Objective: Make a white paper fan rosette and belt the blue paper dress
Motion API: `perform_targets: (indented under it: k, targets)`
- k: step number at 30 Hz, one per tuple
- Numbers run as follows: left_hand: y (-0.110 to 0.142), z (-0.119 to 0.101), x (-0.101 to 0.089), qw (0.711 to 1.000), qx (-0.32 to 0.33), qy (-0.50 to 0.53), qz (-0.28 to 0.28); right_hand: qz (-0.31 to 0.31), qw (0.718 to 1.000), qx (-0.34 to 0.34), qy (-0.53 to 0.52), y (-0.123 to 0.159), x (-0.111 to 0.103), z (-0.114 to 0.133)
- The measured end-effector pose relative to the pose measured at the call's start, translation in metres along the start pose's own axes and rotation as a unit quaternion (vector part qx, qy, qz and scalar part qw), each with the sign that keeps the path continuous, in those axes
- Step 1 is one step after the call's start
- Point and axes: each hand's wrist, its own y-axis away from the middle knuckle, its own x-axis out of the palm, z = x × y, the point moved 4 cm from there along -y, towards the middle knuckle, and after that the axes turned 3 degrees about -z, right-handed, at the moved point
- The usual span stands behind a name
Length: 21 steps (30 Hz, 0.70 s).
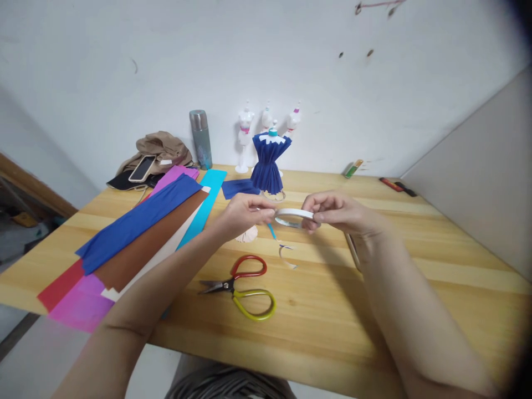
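A narrow roll of white tape is held above the table between my two hands. My right hand pinches the roll's right side with thumb and fingers. At its left edge, the closed fingertips of my left hand grip the tape; whether a loose end is between them is too small to see. Behind the hands stands a small white dress form wearing a pleated dark blue paper dress. Below lie scissors with one red and one yellow handle, and a curled paper scrap.
Coloured crepe paper sheets spread over the table's left side. A thermos, a phone and brown cloth sit at the back left. More white dress forms stand by the wall. Markers lie at the back right.
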Motion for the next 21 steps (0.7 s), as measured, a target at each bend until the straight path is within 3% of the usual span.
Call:
perform_targets:
  k: [5, 12, 21]
  targets:
    - [-0.0003, -0.0048, -0.0044, 0.998, 0.016, -0.054, -0.015, 0.014, 1.0, 0.003, 0.024, 0.0007, 0.0014, 0.0006]
    - [-0.0011, -0.002, -0.0013, 0.997, 0.051, -0.049, 0.004, 0.061, 0.997, -0.048, -0.005, -0.0028, 0.0004, -0.0059]
    - [-0.0017, -0.0075, -0.002, 0.996, 0.042, -0.073, 0.008, 0.085, 0.994, -0.058, -0.024, -0.0026, 0.0007, -0.0078]
